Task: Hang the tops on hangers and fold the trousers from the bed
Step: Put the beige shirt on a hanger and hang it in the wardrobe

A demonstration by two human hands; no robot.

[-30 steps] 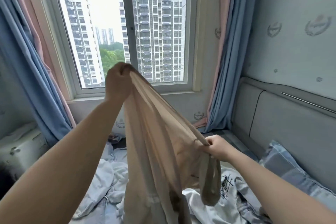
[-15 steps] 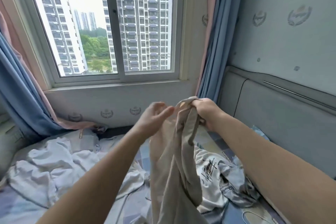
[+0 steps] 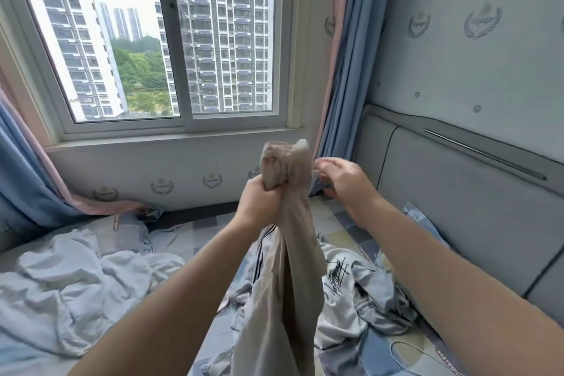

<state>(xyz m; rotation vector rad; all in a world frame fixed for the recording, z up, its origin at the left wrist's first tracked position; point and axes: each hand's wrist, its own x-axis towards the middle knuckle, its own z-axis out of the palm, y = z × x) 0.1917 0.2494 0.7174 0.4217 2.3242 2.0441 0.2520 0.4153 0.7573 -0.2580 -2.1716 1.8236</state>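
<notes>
The left hand (image 3: 259,200) clenches the bunched top of a beige garment (image 3: 283,268), likely trousers, which hangs over the middle of the bed (image 3: 351,223). The right hand (image 3: 348,180) hovers just right of it, fingers loose and holding nothing. It should pinch one edge and spread the bunch so both lengths align.

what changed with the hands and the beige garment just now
The beige garment passed from the right hand to the left hand, which now grips its bunched top; the right hand let go and opened beside it. The other clothes on the bed stayed put.
</notes>
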